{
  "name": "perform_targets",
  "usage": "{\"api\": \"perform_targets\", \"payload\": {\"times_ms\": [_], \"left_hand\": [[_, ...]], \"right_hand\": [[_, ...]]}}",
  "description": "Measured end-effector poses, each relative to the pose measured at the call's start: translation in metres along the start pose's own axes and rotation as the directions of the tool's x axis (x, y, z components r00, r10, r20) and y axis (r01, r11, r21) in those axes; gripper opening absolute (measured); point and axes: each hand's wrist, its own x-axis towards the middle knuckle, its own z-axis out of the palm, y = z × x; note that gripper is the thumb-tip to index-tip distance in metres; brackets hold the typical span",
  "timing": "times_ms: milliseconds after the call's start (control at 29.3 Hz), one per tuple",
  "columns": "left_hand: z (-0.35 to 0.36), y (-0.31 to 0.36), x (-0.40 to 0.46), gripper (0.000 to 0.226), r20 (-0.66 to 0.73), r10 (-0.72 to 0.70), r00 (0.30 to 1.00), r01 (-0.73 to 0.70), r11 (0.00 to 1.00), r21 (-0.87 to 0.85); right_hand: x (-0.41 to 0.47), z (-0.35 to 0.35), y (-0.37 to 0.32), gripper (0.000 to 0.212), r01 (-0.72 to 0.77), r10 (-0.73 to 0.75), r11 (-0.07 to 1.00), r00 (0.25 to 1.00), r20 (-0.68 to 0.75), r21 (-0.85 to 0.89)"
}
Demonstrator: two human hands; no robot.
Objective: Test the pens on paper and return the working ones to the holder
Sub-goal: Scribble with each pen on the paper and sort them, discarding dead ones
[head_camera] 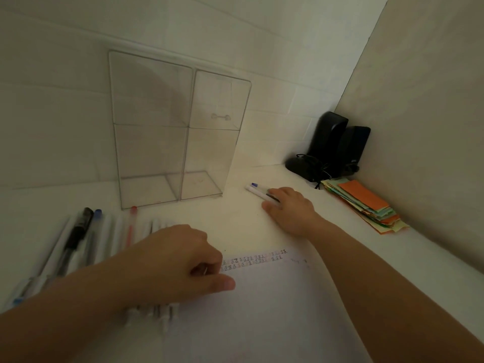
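A clear acrylic holder with empty compartments stands at the back of the white desk. Left of it lies a row of several pens, among them a black one, blue-capped ones and a red one; more white pen ends show below my left forearm. The test paper lies in front of me, with rows of scribbles along its top edge. My left hand rests on the paper's left edge with fingers curled and thumb out, holding nothing that I can see. My right hand lies flat over two white pens right of the holder.
Two black speakers with a tangled cable stand in the back right corner. A stack of coloured paper slips, orange on top, lies along the right wall. Walls close the desk at the back and on the right.
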Motion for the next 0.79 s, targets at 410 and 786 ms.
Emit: {"api": "perform_targets", "payload": {"times_ms": [410, 786], "left_hand": [[0.004, -0.001, 0.005, 0.056, -0.143, 0.029, 0.989, -0.038, 0.997, -0.061], [0.006, 0.000, 0.006, 0.037, -0.091, 0.023, 0.996, -0.034, 0.992, -0.120]], "right_hand": [[-0.058, -0.001, -0.031, 0.029, 0.468, -0.462, 0.858, 0.883, -0.083, 0.211], [-0.100, 0.002, -0.028, 0.035, 0.487, -0.492, 0.870, 0.852, -0.177, -0.073]]}}
